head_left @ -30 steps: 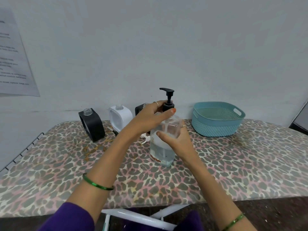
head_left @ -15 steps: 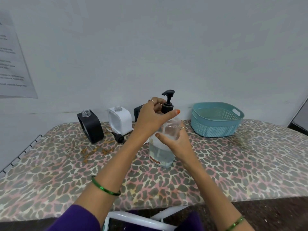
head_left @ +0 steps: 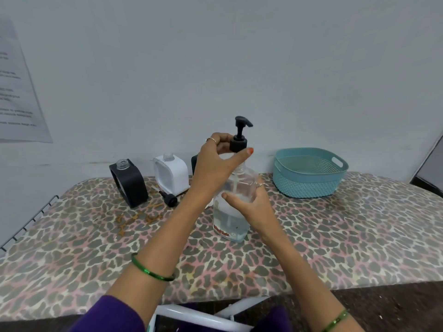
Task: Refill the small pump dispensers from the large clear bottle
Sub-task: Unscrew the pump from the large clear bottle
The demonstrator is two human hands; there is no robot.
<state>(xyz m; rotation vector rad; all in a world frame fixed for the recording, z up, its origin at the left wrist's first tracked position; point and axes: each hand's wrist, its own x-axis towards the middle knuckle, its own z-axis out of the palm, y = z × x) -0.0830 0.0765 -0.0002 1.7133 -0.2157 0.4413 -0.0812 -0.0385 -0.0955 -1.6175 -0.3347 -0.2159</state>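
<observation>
1. Gripping the collar of the black plastic pump head [head_left: 238,140] between thumb and curled fingers, the left hand [head_left: 217,164] holds it just above the neck of the large clear plastic bottle [head_left: 233,207], which stands upright on the leopard-print cloth-covered table [head_left: 335,236].
2. Below that grip, the right hand [head_left: 251,207] wraps round the bottle's squared, smooth body, thumb across the near face; clear liquid fills the lower part.
3. Left of the grip, beyond the left forearm, stand a matte black rounded dispenser with an open threaded neck [head_left: 129,182] and a glossy white rounded dispenser with an open neck [head_left: 171,173].
4. Between them and the forearm lies a small loose black pump cap [head_left: 169,198].
5. Behind the left hand, a third dark dispenser [head_left: 194,161] is mostly hidden.
6. Right of the grip sits a teal plastic basket with perforated walls and a handle slot [head_left: 309,173].
7. Compared with half a second ago, the pump head has risen clear of the bottle mouth and its nozzle has turned rightward.
</observation>
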